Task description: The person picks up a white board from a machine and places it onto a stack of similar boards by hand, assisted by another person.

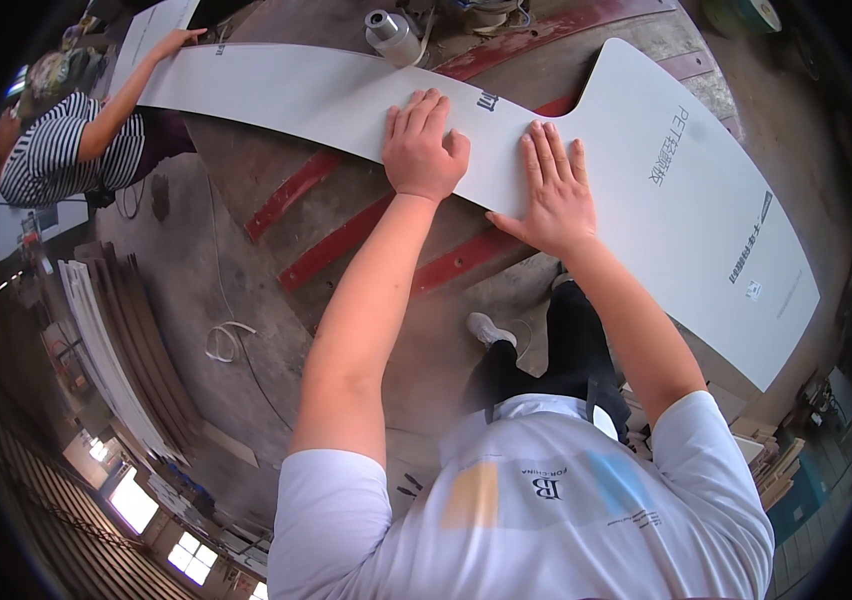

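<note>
A large white panel [681, 215] with printed markings lies across a worktable with red strips. It has a long narrow arm toward the far left and a wide part on the right, joined at a rounded inner corner. On the narrow part my left hand [426, 150] rests, fingers stretched forward and thumb out to the right. My right hand [554, 190] lies flat beside it, fingers spread and thumb near the panel's close edge. Beyond the panel stands a silver cylindrical motor-like part [393, 38], close to its far edge.
At the far left a person in a striped shirt [71, 150] reaches a hand [178, 40] to the panel's end. Red strips [336, 245] cross the worktable. Long white and brown boards [121, 350] are stacked at left. A pale cable [229, 340] lies on the floor.
</note>
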A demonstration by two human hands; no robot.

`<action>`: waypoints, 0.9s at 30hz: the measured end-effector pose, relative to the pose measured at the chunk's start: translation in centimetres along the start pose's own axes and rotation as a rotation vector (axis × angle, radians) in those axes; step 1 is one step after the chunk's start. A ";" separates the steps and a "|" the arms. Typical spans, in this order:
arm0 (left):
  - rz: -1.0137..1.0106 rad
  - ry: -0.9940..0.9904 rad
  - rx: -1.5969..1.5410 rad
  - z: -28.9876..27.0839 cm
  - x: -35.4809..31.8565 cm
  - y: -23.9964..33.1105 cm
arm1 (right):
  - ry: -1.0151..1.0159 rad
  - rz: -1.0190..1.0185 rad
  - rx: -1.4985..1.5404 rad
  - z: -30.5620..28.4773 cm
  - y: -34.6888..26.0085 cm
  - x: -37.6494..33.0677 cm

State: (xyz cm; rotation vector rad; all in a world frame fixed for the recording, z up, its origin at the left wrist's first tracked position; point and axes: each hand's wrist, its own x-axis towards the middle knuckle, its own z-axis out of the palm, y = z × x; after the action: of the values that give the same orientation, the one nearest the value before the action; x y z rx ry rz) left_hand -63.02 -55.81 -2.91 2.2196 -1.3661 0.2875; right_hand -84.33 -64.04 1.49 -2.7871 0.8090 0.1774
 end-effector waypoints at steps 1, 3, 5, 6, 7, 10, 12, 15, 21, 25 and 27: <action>0.016 -0.001 0.002 -0.1 0.2 -0.2 | 0.013 -0.002 0.005 0.0 0.1 0.2; 0.016 -0.003 -0.008 0.4 0.3 -0.1 | 0.022 0.003 0.002 0.2 0.4 0.2; 0.023 -0.004 -0.019 0.9 0.5 0.1 | 0.081 0.001 0.063 0.6 1.0 0.2; 0.019 -0.012 -0.037 1.3 0.7 0.4 | 0.084 0.006 0.060 0.8 1.6 0.2; 0.017 -0.021 -0.059 1.8 0.9 0.7 | 0.102 -0.020 0.105 1.0 2.6 0.1; 0.041 -0.034 -0.029 1.5 1.4 -0.4 | 0.125 -0.022 0.171 0.4 5.1 -1.7; 0.060 -0.019 0.012 0.8 1.6 -1.4 | 0.136 -0.010 0.182 -0.4 7.5 -3.8; 0.077 -0.020 -0.001 1.2 2.2 -1.3 | 0.061 -0.061 0.151 -0.9 11.1 -7.4; 0.081 -0.058 0.014 1.2 3.4 -1.1 | 0.014 -0.035 0.135 -1.3 10.9 -7.7; 0.063 -0.063 -0.055 0.8 3.8 -0.9 | -0.027 0.001 0.112 -1.3 10.7 -7.7; 0.076 -0.061 -0.052 0.7 4.0 -1.1 | -0.034 0.003 0.115 -1.4 10.3 -7.5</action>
State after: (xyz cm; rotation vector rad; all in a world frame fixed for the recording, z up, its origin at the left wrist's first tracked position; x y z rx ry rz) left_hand -60.19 -58.87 -2.09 2.1536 -1.4760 0.2100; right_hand -96.16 -68.99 2.25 -2.6679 0.7894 0.1723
